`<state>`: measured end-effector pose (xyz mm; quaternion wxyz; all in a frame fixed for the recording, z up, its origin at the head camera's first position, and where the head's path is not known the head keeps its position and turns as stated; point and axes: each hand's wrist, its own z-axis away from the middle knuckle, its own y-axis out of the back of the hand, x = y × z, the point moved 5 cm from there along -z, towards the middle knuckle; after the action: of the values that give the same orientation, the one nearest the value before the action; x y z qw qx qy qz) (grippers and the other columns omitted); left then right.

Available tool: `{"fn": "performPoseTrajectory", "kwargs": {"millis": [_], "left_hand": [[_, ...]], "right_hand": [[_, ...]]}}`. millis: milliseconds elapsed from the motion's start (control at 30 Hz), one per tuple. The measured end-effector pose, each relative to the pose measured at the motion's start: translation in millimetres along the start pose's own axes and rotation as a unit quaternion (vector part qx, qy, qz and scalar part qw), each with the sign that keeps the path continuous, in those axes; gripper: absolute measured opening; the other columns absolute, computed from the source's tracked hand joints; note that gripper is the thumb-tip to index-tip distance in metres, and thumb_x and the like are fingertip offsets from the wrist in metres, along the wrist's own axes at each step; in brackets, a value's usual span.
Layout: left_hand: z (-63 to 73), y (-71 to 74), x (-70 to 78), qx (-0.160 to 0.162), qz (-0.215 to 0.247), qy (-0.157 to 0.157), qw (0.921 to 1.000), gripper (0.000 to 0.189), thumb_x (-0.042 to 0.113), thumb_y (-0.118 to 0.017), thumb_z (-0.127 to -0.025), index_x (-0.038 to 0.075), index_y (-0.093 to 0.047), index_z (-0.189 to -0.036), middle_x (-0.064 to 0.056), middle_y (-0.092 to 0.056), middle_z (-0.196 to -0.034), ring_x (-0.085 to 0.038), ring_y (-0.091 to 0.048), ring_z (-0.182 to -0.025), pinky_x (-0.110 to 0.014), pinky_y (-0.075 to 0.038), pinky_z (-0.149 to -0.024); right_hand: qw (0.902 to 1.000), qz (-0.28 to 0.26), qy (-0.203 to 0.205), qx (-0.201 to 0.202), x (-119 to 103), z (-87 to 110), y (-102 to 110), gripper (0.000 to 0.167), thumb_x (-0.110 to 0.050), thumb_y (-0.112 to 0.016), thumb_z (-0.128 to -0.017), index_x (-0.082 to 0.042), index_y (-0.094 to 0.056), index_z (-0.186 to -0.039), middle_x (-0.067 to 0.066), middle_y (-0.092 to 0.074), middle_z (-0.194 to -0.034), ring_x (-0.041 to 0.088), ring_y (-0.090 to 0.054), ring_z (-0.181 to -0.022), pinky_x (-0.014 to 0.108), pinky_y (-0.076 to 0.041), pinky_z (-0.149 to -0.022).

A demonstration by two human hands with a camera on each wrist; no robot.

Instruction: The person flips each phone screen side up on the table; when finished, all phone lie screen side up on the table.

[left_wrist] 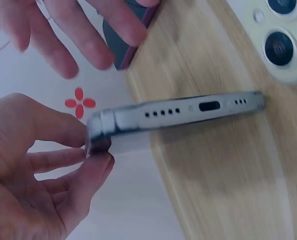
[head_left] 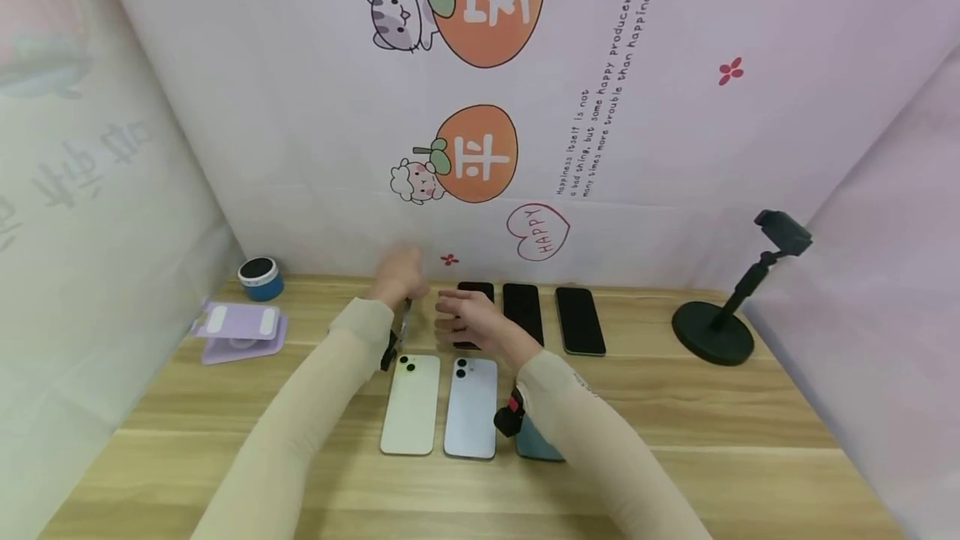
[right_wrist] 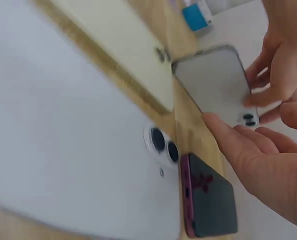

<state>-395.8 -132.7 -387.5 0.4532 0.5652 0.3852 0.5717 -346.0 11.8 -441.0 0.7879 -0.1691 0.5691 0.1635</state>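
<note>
Far left of the table: a lilac folding stand, with a blue tub just beyond it, white rim and dark top.
Left hand: over by the far edge, thumb and fingers pinched on one end of a phone, so yeah, it's got a grip.
Held phone: up on edge and tilted, pale back, two lenses down at the hand's end; can't tell if the lower edge touches the wood.
Cream phone: near row, lying back up, lenses at the far end.
Pale lilac phone: just right of the cream one, same way round.
Right hand: pretty loose, fingers apart and mostly straight, nothing in it, near the held phone and above the leftmost dark phone.
Other dark phones: a middle one and a right one, far row, black faces up.
Blue phone: near row, mostly hidden under the right sleeve.
Far right: a black stand, round base, angled arm.
</note>
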Motion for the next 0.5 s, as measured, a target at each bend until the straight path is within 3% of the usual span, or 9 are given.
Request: {"fn": "performPoseTrajectory", "kwargs": {"millis": [100, 233, 500], "left_hand": [[2.8, -3.4, 6.7, -0.005, 0.001, -0.01, 0.9999, 0.04, 0.013, -0.074, -0.088, -0.001, -0.063, -0.122, -0.019, -0.068, -0.121, -0.034, -0.063, -0.107, -0.046, -0.056, -0.095], [4.9, -6.4, 13.1, -0.001, -0.002, -0.024, 0.9997, 0.037, 0.017, -0.076, -0.087, 0.0, -0.062, -0.116, -0.018, -0.069, -0.114, -0.034, -0.062, -0.103, -0.046, -0.055, -0.092], [-1.2, -12.9, 19.9, 0.003, 0.011, -0.038, 0.9992, 0.03, 0.009, -0.071, -0.086, 0.0, -0.061, -0.112, -0.017, -0.067, -0.107, -0.029, -0.056, -0.088, -0.039, -0.051, -0.076]], "right_hand": [[0.9991, -0.04, -0.012, 0.0, 6, 0.3, -6, 0.055, -0.017, -0.049, -0.11, -0.003, -0.034, -0.161, 0.027, -0.041, -0.162, 0.047, -0.051, -0.143, 0.053, -0.049, -0.115], [0.9983, -0.056, -0.002, 0.016, 10, 2.1, -17, 0.052, -0.014, -0.056, -0.107, -0.001, -0.043, -0.156, 0.029, -0.05, -0.155, 0.044, -0.058, -0.137, 0.045, -0.055, -0.108], [0.9935, -0.019, 0.038, 0.105, 13, 4.4, -19, 0.045, -0.005, -0.066, -0.098, 0.001, -0.06, -0.142, 0.026, -0.068, -0.133, 0.032, -0.076, -0.106, 0.033, -0.065, -0.086]]}}
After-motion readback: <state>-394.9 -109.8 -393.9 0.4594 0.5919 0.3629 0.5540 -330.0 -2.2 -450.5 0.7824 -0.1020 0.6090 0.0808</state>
